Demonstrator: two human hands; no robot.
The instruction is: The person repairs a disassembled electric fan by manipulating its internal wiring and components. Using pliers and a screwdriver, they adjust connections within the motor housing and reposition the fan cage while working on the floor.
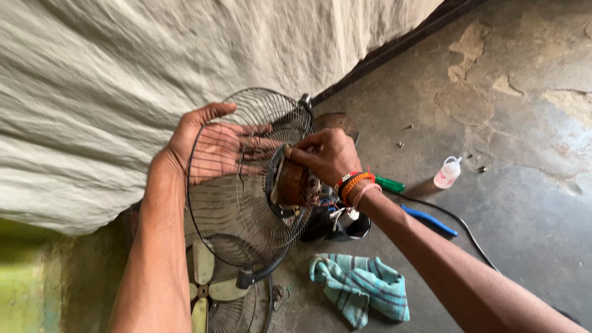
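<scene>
1. Surface: cracked concrete floor, beside a white sheet.
2. My left hand lies flat and open behind the wire fan guard.
3. My right hand clasps the copper motor at the guard's centre.

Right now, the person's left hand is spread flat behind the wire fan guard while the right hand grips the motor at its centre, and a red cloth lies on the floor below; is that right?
Nearly. The cloth is teal with stripes, not red, as the head view shows. The rest holds: the left hand is spread behind the wire fan guard and the right hand grips the motor at its centre.
</scene>
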